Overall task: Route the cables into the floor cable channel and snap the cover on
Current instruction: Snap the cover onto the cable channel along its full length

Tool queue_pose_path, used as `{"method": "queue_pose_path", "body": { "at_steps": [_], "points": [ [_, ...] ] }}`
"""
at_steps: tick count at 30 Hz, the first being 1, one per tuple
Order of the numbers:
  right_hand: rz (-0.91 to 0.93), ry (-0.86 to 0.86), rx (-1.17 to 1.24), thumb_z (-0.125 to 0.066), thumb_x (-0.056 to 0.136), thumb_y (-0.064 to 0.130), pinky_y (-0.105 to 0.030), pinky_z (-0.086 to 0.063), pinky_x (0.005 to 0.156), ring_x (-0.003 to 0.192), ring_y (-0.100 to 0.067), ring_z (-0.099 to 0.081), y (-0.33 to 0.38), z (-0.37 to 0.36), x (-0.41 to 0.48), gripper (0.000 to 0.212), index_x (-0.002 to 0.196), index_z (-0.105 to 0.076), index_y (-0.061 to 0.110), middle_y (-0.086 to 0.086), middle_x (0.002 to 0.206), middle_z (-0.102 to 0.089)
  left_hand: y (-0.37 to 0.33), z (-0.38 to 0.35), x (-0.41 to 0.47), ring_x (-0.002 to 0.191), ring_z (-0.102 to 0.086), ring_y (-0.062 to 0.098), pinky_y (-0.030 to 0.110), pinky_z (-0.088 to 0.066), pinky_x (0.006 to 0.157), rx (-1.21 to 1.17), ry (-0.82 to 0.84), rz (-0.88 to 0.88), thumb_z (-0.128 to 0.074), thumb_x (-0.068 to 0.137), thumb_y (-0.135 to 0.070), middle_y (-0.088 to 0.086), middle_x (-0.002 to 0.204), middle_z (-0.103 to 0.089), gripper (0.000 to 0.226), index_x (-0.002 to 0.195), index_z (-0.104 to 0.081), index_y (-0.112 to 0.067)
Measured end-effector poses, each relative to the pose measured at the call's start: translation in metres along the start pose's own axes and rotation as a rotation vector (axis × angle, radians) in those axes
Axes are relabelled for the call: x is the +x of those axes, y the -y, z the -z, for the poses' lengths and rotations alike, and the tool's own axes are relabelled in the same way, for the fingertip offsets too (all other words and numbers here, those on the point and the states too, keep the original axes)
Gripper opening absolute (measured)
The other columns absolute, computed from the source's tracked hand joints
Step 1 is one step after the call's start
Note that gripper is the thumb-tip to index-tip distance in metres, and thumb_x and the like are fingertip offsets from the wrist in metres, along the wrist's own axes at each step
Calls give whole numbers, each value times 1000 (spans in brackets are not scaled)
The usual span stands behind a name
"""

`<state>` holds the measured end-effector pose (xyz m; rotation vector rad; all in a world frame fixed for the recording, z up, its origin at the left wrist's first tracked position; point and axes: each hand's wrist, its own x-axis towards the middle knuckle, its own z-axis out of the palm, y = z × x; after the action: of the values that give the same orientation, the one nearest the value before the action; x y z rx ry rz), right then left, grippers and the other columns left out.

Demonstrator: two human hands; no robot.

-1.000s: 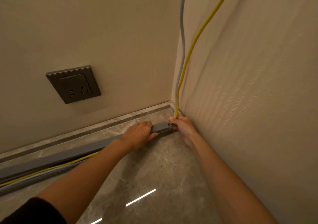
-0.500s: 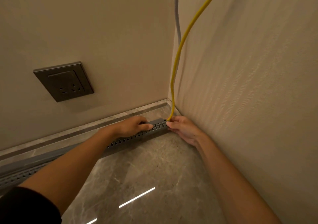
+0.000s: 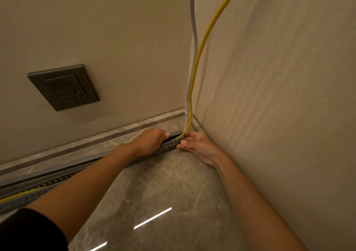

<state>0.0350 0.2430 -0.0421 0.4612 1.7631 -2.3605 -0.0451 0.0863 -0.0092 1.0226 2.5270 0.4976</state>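
A grey slotted cable channel [image 3: 169,144] runs along the floor beside the marble skirting into the room corner. A yellow cable [image 3: 200,48] and a pale grey cable [image 3: 194,38] hang down the corner and enter the channel's right end. The yellow cable shows again inside the channel at far left. My left hand [image 3: 152,141] has its fingers curled over the channel's top edge near that end. My right hand [image 3: 200,148] pinches the channel's end where the cables go in, thumb on the slotted front wall. I cannot tell whether a cover is on.
A dark wall socket [image 3: 63,87] sits on the left wall above the skirting [image 3: 77,150]. The right wall [image 3: 279,96] stands close beside my right forearm. Polished marble floor [image 3: 163,193] lies in front of the channel.
My left hand went from lying flat on the channel to hooking its fingers over the top edge. The slotted front wall now shows. Both hands stay at the corner end.
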Motion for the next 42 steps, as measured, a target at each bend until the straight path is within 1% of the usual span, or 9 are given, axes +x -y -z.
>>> {"method": "queue_pose_path", "body": {
  "at_steps": [3,7,12,19,22,28,32,36,42],
  "points": [
    [2,1,32,-44,91,-10,-10,-56,63,59,-5,-71,0,-2,1,21,110,-52,-6,-10,87,-62,-1,1,-3,80,-52,34,28,-30,68,-7,-37,11,-31,100,-23,19,79,-53,39,65,-41,-13],
    [38,-49,54,-47,91,-6,-11,-56,63,60,-5,-70,-2,-7,2,16,88,-58,5,-9,87,-62,2,3,-6,89,-57,37,32,-34,69,1,-91,-20,-32,100,-24,26,93,-64,33,74,-48,-12],
    [63,-84,40,-46,92,-3,-9,-56,66,81,-11,-61,-3,-11,1,14,104,-54,-1,-7,88,-62,6,2,-7,88,-59,35,32,-36,71,21,-95,-54,-34,100,-26,22,93,-67,39,87,-61,-1],
    [80,-115,-7,-41,94,-5,-11,-55,66,80,-11,-61,-5,-14,-1,23,113,-52,-10,-5,85,-62,5,-2,-8,90,-58,30,36,-42,77,76,-77,-89,-34,99,-29,17,102,-67,38,98,-62,-3],
    [95,-122,-33,-40,95,-4,-10,-55,65,79,-10,-61,-5,-17,-2,18,104,-54,0,-3,85,-63,1,-2,-9,79,-50,22,33,-37,68,104,-48,-90,-39,97,-34,13,99,-64,35,99,-59,-6],
    [90,-184,-21,-41,95,-2,-10,-55,60,74,-9,-61,-6,-21,-1,24,81,-56,11,-4,83,-61,-6,0,-5,90,-57,32,40,-42,73,190,-30,-105,-35,99,-29,18,102,-64,31,97,-56,-6],
    [64,-210,-19,-42,94,-2,-12,-56,61,75,-12,-62,-7,-20,1,15,99,-56,-3,-8,85,-62,-11,-5,-7,87,-58,33,36,-37,67,337,-85,-115,-33,99,-28,18,102,-63,31,100,-55,-5],
    [50,-237,-39,-43,94,-3,-14,-56,61,73,-12,-62,-7,-21,2,24,113,-52,-13,-17,97,-60,-9,-7,-9,94,-59,33,40,-45,77,399,-103,-119,-29,100,-30,16,110,-62,34,111,-52,-7],
    [27,-258,-30,-44,93,-3,-13,-56,59,70,-12,-62,-3,-24,-1,19,81,-56,6,-13,91,-61,-13,-10,-14,104,-58,31,38,-46,82,453,-43,-93,-38,95,-41,15,123,-56,44,127,-39,-10]
  ]
}}
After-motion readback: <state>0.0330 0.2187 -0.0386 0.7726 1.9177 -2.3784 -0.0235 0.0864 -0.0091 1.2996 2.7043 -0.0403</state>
